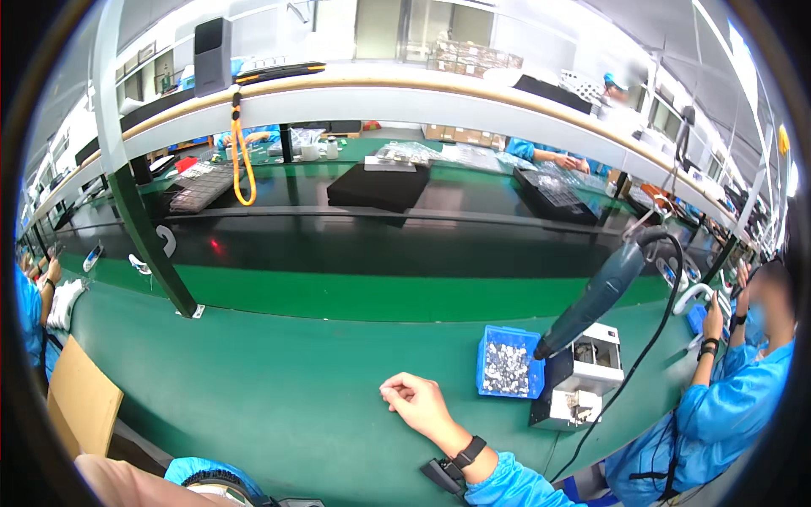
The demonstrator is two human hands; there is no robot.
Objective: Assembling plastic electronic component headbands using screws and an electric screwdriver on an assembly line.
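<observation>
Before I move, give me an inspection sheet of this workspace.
Surface: green bench.
Work items: blue bin of small parts, beside a black-and-white machine; dark power tool hanging nearby.
Clutter: tan board at left.
Hands: right hand curled, no held thing discernible; left hand not clearly visible.
Cables: black cable looping down from the tool.
Surroundings: co-worker in blue at right, another sleeve at left.

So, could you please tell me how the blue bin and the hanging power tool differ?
Shape: the blue bin is squarish, whereas the hanging power tool is long and slim.
Colour: the bin is bright blue; the tool is dark.
Pose: the bin sits on the green table, while the tool hangs slanted, tip down.
Shared: both are right of the right hand, untouched by it.
</observation>
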